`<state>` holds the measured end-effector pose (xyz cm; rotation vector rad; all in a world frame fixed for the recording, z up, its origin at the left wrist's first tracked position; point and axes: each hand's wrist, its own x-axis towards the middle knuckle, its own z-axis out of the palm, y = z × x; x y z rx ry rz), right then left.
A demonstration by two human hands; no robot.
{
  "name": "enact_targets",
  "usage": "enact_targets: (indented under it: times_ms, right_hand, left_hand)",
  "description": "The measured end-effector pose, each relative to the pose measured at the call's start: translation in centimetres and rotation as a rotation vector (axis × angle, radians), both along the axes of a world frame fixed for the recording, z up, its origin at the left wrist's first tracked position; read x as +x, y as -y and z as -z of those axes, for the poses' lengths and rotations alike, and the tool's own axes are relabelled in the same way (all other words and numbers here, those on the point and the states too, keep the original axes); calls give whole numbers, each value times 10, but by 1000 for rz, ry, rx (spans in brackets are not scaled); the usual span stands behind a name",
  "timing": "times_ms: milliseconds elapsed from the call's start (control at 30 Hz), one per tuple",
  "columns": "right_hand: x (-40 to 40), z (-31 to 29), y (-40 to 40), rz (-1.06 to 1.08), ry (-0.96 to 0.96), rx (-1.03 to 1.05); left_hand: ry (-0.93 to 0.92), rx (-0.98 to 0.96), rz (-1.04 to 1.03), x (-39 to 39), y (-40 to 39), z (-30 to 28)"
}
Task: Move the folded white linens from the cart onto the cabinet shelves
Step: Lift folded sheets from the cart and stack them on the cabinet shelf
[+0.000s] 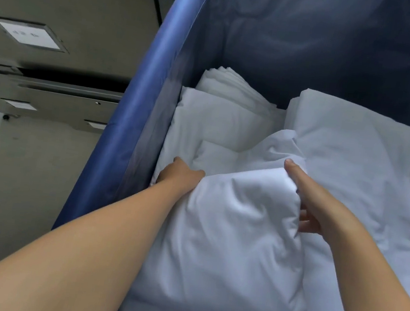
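Two hands (pixel 254 192), one blue cart (pixel 136 107), about four folded white linens (pixel 228 241)

Both bare arms reach down into a blue fabric cart (pixel 138 97), where a folded white linen bundle (pixel 228 238) lies on top of other white folded linens (pixel 345 149). The left hand (pixel 178 174) grips the bundle's far left corner, its fingers tucked under the cloth, while the right hand (pixel 323 207) clasps the bundle's right edge, thumb on top. Outside the cart's rim, grey cabinet doors (pixel 60 13) with white labels (pixel 29 34) stand to the left.
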<state>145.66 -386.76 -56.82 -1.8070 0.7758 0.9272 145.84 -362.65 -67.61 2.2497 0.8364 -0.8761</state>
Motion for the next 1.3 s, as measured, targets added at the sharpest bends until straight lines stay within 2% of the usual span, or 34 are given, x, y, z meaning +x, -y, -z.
enact_targets:
  times_ms: [167,300,433,567,667,700,767,833,933,967,1033,1067,1133,1167,1233,1267,1300]
  right_hand:
    - [23,11,-3,-47,-50,4]
    - [32,25,-8,-101,38,-69]
    - [38,31,-11,-129,98,-78]
    - [38,43,-13,-144,239,-66]
    - [34,43,-9,-103,327,21]
    - [33,41,-8,-73,354,62]
    - [30,35,-7,-39,406,135]
    - [27,31,-3,-39,440,182]
    - [21,28,5,-5,460,283]
    - [19,28,8,18,462,309]
    - [16,30,10,64,465,346]
    - [14,31,10,87,460,368]
    - [12,33,8,117,454,408]
    - [12,33,7,120,460,419]
    - [13,32,7,111,473,439]
    - [14,32,6,110,480,448]
    - [14,32,6,113,484,456]
  left_hand:
    - [-20,-72,-4,13,5,20]
    - [32,-44,-3,16,-1,29]
    - [10,-150,-106,15,0,42]
    - [47,-211,-110,13,3,49]
    - [118,-353,-299,18,1,37]
    - [102,-400,-392,21,0,32]
    - [-42,-430,-490,26,0,24]
    - [-177,-495,-472,33,-1,19]
    - [-223,-653,-481,35,-2,9]
    - [-184,-742,-641,35,-2,8]
    - [-170,-1027,-1100,40,0,20]
    - [-133,-1033,-969,41,-1,32]
    - [-127,-688,-502,38,6,40]
    - [-161,-672,-327,37,12,38]
    - [-173,-674,-200,35,13,34]
    - [-163,-696,-199,32,11,29]
    - [-181,-724,-292,29,5,25]
